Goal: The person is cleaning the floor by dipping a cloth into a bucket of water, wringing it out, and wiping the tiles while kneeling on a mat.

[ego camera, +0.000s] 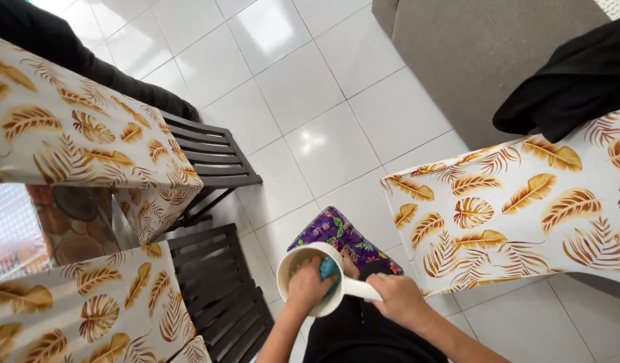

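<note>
The right hand [399, 300] has its grip clenched on a white cup's [310, 279] handle; the left hand [308, 286] grips a blue cloth [329, 269] inside it.

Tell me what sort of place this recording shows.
Probably a home dining or living area: glossy white tiled floor, tables under leaf-print cloths, dark slatted wooden chairs, and a grey upholstered sofa.

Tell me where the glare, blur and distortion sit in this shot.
Head view: daylight glare blooms on the floor tiles, with a softer patch mid-floor; wide-angle bend curves the tile lines and table edges; the left hand with blue cloth inside the white cup, and the right hand on its handle, look slightly soft; shadows are faint.
</note>
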